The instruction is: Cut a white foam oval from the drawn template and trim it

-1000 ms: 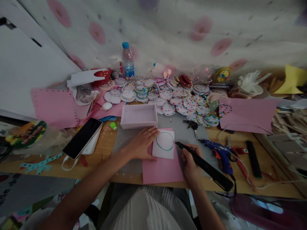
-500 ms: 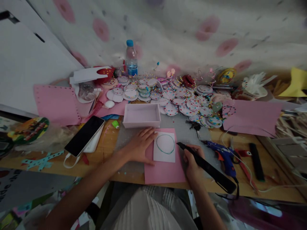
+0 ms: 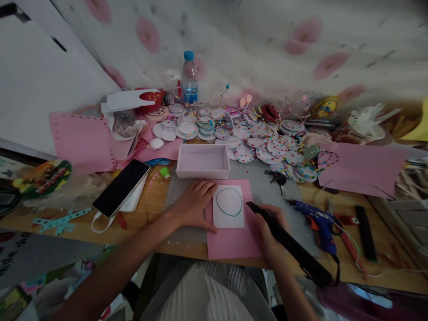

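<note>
In the head view a white paper square with a green circle drawn on it lies on a pink sheet. My left hand rests flat with fingers spread, thumb and fingertips along the left edge of the papers. Fingers of my right hand wrap around a long black utility knife. Its narrow, slanted tip points up and left, just right of the white square. The knife's far end reaches toward the table's front edge.
An open white box stands behind the papers. Many decorated white discs are piled beyond it, near a water bottle. A blue glue gun with a cord lies right; a phone lies left. Keys sit nearby.
The view has shifted slightly, moving most things rightward in the picture. The black utility knife has turned in my right hand, its broad side less visible. My left hand stays on the papers.
</note>
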A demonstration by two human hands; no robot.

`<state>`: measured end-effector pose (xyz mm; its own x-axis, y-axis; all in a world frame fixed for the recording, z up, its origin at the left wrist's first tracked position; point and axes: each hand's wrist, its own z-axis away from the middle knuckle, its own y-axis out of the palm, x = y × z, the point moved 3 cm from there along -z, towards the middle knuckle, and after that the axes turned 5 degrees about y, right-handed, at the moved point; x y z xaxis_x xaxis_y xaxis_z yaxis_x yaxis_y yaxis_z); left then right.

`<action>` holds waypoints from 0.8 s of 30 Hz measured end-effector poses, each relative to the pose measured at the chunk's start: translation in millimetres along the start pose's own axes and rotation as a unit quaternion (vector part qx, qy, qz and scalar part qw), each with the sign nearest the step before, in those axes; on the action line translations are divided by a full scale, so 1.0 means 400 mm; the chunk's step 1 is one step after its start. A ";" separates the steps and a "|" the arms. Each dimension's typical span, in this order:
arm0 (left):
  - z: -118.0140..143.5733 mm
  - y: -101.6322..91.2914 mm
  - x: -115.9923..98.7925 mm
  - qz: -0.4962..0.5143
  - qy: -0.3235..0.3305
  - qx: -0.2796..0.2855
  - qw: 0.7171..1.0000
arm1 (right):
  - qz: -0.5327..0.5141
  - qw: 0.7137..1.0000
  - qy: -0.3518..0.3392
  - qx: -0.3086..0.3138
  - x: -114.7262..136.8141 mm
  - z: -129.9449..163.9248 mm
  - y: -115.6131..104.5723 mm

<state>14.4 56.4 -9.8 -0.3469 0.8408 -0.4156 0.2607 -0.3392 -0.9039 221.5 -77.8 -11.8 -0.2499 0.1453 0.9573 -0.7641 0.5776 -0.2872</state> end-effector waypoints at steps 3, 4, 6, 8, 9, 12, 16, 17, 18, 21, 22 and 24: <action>-0.004 0.007 -0.004 -0.026 0.006 0.020 0.999 | 0.062 0.996 -0.045 0.049 0.028 0.007 0.044; -0.006 0.008 -0.006 -0.034 0.008 0.026 0.999 | 0.073 0.993 -0.060 0.073 0.036 0.008 0.063; -0.007 0.008 -0.007 -0.047 0.011 0.036 0.998 | 0.088 0.985 -0.090 0.114 0.049 0.006 0.099; -0.008 0.010 -0.006 -0.049 0.016 0.042 0.998 | 0.097 0.979 -0.114 0.142 0.056 0.000 0.129; -0.008 0.010 -0.005 -0.046 0.017 0.044 0.998 | 0.099 0.976 -0.121 0.150 0.057 -0.004 0.139; -0.008 0.012 -0.003 -0.029 0.018 0.042 0.999 | 0.108 0.972 -0.130 0.162 0.055 -0.013 0.158; -0.010 0.012 -0.004 -0.016 0.011 0.037 0.999 | 0.119 0.969 -0.137 0.166 0.044 -0.015 0.166; -0.010 0.011 -0.005 -0.016 0.009 0.037 0.999 | 0.121 0.968 -0.141 0.168 0.042 -0.014 0.167; -0.010 0.011 -0.005 -0.017 0.009 0.037 0.999 | 0.123 0.967 -0.145 0.171 0.040 -0.013 0.169; -0.011 0.010 -0.007 -0.021 0.015 0.037 0.999 | 0.128 0.962 -0.158 0.179 0.038 -0.009 0.175; -0.011 0.010 -0.007 -0.023 0.017 0.037 0.999 | 0.130 0.961 -0.162 0.181 0.039 -0.008 0.177; -0.011 0.010 -0.007 -0.027 0.019 0.038 0.999 | 0.131 0.959 -0.167 0.185 0.042 -0.007 0.181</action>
<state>20.3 54.5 -11.8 -0.3232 0.8742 -0.3624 0.1724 -0.3221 -0.9309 163.6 -31.2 -16.4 -0.5923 -0.0550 0.8038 -0.7921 0.2225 -0.5684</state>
